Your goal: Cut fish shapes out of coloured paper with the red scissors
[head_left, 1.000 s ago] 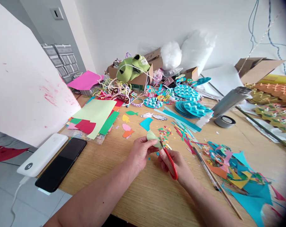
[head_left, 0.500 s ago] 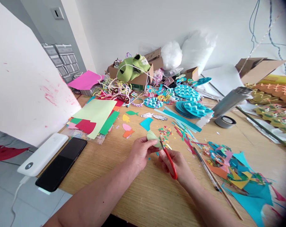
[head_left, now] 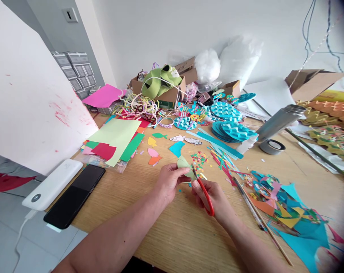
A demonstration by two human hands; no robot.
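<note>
Pinched in my left hand (head_left: 169, 180) is a small piece of pale green paper (head_left: 183, 163). My right hand (head_left: 211, 197) grips red-handled scissors (head_left: 205, 195), whose blades meet the right edge of that paper. Just beyond my hands lie a blue paper piece (head_left: 176, 149), several small paper fish, among them a green one (head_left: 159, 135) and a yellow one (head_left: 152, 142), and two white drawn fish. Colourful paper bits (head_left: 199, 158) are scattered behind the scissors.
On the left are stacked coloured sheets (head_left: 115, 132), a black phone (head_left: 75, 195) and a white power bank (head_left: 52, 184). To the right lie a wooden stick (head_left: 270, 223), a pen and paper scraps (head_left: 294, 212). A metal flask (head_left: 281, 123) and blue discs (head_left: 234, 131) stand behind.
The whole view has shifted very slightly. Both hands, the paper and the scissors keep nearly the same positions.
</note>
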